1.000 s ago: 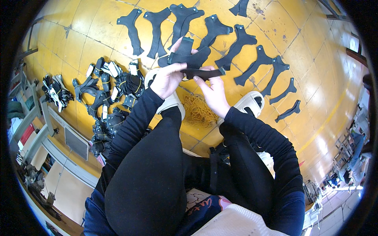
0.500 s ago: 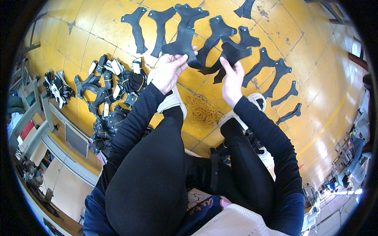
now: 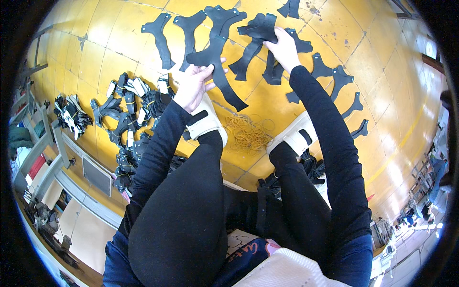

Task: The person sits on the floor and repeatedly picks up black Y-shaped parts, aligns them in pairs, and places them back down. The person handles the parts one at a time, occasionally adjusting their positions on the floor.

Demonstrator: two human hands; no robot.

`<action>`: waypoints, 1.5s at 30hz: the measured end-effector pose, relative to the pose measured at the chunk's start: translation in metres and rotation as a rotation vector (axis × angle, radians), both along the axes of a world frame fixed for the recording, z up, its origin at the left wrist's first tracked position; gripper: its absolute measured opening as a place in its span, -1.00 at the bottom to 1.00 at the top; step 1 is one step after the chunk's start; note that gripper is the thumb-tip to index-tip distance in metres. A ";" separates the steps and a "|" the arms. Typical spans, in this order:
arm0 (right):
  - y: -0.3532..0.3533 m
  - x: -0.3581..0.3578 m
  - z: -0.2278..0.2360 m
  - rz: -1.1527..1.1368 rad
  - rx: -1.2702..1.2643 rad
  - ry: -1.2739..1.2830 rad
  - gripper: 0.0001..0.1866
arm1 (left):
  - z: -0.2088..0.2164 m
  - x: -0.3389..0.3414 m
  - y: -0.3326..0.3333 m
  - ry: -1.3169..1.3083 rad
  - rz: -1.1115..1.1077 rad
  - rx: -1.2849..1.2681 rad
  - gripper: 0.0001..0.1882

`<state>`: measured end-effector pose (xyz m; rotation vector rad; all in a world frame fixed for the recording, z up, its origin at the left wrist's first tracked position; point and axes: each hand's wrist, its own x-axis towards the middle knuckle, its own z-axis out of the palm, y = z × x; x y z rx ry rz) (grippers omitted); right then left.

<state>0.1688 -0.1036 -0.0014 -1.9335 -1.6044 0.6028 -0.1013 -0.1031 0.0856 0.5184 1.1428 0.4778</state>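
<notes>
Two hands busy: left hand fingers pinch black Y-shaped leather cutout; right hand fingers press flat black cutout stack beyond fingertips. Keep edges aligned; avoid shifting neighbours on yellow tiled floor.

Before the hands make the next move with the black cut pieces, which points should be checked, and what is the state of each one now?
1. Left hand grips a black cut piece: ok.
2. Right hand rests on a second black piece on the yellow floor: ok; firm grip: cannot tell.
3. Pieces on the floor lie separate: not ok, several overlap under the right hand.
4. Rubber bands lie between the white shoes: ok.
5. Bundled pieces at the left keep away from the laid row: ok.
</notes>
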 end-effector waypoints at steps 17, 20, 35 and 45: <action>-0.005 0.012 0.025 0.067 -0.006 0.117 -0.66 | -0.017 -0.012 0.000 0.032 -0.059 -0.011 -0.70; -0.005 0.014 0.028 0.115 0.008 0.119 -0.69 | -0.029 -0.006 0.008 0.074 -0.136 -0.007 -0.73; -0.016 0.052 0.134 0.044 -0.295 0.363 -0.76 | -0.065 0.042 0.046 0.190 -0.297 0.210 -0.80; -0.157 0.059 0.228 -0.607 -0.282 0.576 -0.92 | -0.090 0.093 0.066 0.429 -0.487 0.589 -0.35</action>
